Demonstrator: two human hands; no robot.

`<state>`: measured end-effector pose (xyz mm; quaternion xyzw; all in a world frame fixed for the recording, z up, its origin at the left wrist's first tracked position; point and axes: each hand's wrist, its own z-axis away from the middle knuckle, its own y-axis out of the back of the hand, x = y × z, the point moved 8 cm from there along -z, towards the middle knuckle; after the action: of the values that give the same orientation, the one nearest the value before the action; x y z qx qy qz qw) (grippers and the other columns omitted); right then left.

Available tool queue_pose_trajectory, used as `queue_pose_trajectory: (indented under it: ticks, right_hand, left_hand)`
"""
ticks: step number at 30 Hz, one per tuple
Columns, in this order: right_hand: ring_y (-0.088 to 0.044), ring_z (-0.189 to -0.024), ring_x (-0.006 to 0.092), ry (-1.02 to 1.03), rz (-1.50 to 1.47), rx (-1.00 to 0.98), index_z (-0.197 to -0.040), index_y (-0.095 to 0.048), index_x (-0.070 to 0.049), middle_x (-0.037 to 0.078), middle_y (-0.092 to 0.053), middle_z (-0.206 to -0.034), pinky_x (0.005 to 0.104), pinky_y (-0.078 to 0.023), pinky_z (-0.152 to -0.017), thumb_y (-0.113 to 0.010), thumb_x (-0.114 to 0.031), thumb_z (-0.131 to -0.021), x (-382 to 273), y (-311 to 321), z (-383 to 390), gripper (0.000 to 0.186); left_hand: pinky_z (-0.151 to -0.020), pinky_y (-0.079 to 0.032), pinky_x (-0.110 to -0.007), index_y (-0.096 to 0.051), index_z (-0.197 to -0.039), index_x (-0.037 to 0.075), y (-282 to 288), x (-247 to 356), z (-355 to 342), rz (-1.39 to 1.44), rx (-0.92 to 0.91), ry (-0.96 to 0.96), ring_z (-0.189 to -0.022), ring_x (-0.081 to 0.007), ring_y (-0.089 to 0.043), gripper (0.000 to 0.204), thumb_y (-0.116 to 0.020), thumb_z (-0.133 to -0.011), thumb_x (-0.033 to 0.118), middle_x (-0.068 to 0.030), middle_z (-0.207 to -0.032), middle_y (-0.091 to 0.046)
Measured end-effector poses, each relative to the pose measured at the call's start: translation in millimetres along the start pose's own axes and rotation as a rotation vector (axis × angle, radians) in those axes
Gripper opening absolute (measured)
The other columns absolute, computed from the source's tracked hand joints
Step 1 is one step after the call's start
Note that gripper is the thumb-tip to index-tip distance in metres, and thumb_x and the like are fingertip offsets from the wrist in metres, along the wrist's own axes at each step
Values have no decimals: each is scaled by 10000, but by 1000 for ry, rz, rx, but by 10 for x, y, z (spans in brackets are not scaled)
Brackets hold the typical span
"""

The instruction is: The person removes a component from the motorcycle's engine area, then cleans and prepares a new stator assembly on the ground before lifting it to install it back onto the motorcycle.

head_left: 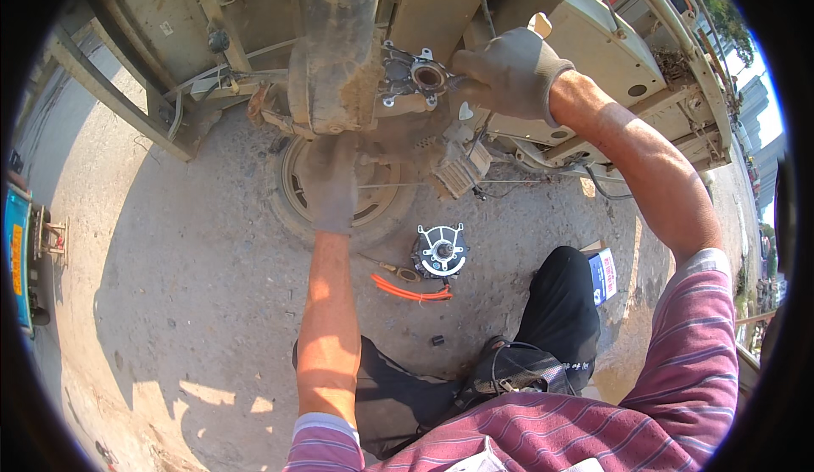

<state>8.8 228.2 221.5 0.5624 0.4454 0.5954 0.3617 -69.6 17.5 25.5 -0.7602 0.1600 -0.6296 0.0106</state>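
Note:
My right hand (513, 73), in a grey glove, is closed beside a metal axle flange (426, 76) with several silver lugs. Its fingertips meet the flange's right side, and whatever they may hold is hidden. My left hand (331, 184), also gloved, hangs below a dusty, dark curved part (339, 48), in front of a wheel (294, 175). Motion smears its fingers. A finned metal box (462, 167) hangs by wires to the right of the wheel. On the ground in front of me lies a round motor unit (442, 250) with a silver spider-shaped face and orange wires (411, 290).
A metal vehicle frame (119, 86) and a beige boxy panel (577, 44) stand over the work. A brass-coloured ring on a rod (407, 274) and a small black cylinder (437, 340) lie on the ground. A blue-and-white carton (603, 277) sits beside my right knee.

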Motion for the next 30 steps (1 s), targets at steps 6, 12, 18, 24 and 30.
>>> queue_pose_trajectory:
  ticks: [6, 12, 18, 24, 30]
  right_hand:
    - [-738, -817, 387, 18, -50, 86, -1188, -729, -161, 163, -755, -849, 491, -584, -740, -722, -362, -945, 34, 11, 21, 316]
    - [-739, -838, 393, 25, -30, 57, -1229, -717, -167, 170, -759, -879, 490, -589, -766, -695, -352, -963, -22, 63, 16, 324]
    - [-741, -876, 401, -50, -44, -43, -1264, -697, -177, 172, -766, -922, 497, -590, -799, -672, -346, -979, 89, 16, 25, 332]
    - [-750, -923, 404, -33, -29, -100, -1342, -680, -170, 175, -778, -988, 496, -600, -822, -658, -345, -988, 64, -39, 13, 396]
    - [-753, -939, 395, -25, 7, -124, -1372, -671, -169, 169, -781, -1020, 491, -603, -824, -671, -339, -985, 21, -44, 4, 422]
  left_hand:
    - [-818, -506, -321, -734, -1052, -20, 14, -4, -15, -39, -4, 1, -888, -133, -657, 242, -715, -989, 214, -48, -948, -745]
    - [-808, -512, -330, -733, -1048, -19, 17, -23, -32, -51, -7, -28, -877, -137, -660, 251, -711, -993, 226, -52, -947, -746]
    - [-828, -539, -282, -747, -1110, -39, 20, -21, -23, -1, -17, 0, -878, -121, -701, 212, -733, -1019, 152, -70, -983, -783]
    - [-814, -513, -347, -736, -1054, -27, 10, -2, -17, -34, -12, -28, -883, -156, -667, 271, -694, -1000, 235, -67, -941, -744]
    - [-845, -503, -355, -745, -1033, -17, 6, 15, -29, -79, -27, -41, -909, -179, -670, 270, -674, -997, 241, -83, -960, -735]
